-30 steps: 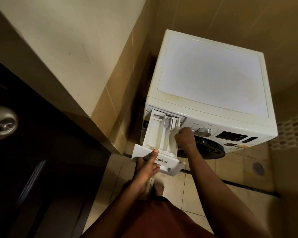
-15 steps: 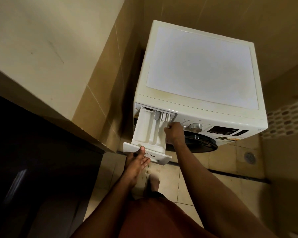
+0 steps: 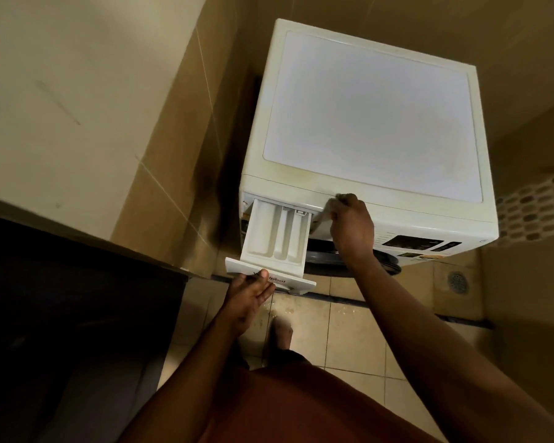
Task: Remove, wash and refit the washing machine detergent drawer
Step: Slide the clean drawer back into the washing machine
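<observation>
The white washing machine (image 3: 368, 123) stands in a tiled corner. Its detergent drawer (image 3: 275, 238) is pulled far out at the front left, with three pale compartments showing. My left hand (image 3: 250, 298) holds the drawer's front panel, with the thumb on top by the brand lettering and the fingers underneath. My right hand (image 3: 349, 225) is raised at the machine's top front edge, just right of the drawer slot. Its fingers are curled, and a pale blurred shape lies at the fingertips. Whether the hand holds that shape is unclear.
A tiled wall (image 3: 179, 161) stands close on the left of the machine, and a dark door (image 3: 61, 314) is at lower left. The control panel display (image 3: 413, 243) and the round door (image 3: 384, 265) sit right of the drawer. A floor drain (image 3: 458, 282) lies at right. My foot (image 3: 280, 334) is on the tiles.
My right hand has left the rear right of the drawer and risen to the machine's top front edge. The left hand keeps its hold on the front panel. The view has shifted.
</observation>
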